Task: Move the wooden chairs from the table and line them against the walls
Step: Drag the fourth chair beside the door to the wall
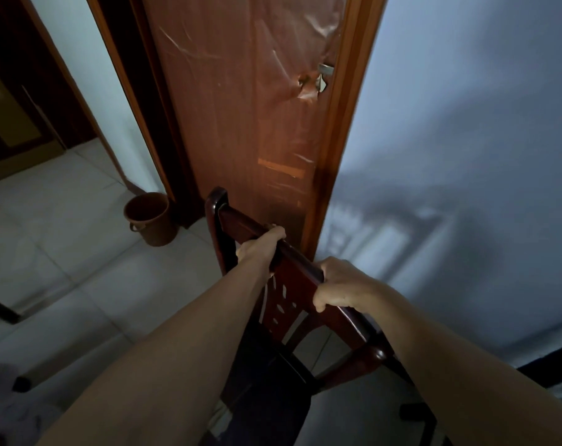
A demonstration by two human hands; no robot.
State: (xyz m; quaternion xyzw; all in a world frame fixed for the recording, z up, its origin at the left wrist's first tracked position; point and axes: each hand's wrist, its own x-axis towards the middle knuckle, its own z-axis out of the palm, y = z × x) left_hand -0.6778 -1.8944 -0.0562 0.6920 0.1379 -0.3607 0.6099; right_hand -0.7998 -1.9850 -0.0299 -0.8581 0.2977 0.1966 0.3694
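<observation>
A dark red wooden chair (292, 284) with a carved, pierced backrest is in front of me, tilted so its top rail runs from upper left to lower right. My left hand (262, 244) is closed around the top rail near its middle. My right hand (341, 284) grips the same rail lower down, toward its right end. The chair's dark seat sits below the backrest, mostly hidden by my forearms. Its legs are out of sight. The chair's top corner is close to the foot of a door.
A brown wooden door (247, 101) with a metal handle stands straight ahead in its frame. A pale wall (466, 123) runs to the right. A small brown bucket (151, 218) sits on the tiled floor (64, 252) left of the door. A dark bar crosses the floor at far left.
</observation>
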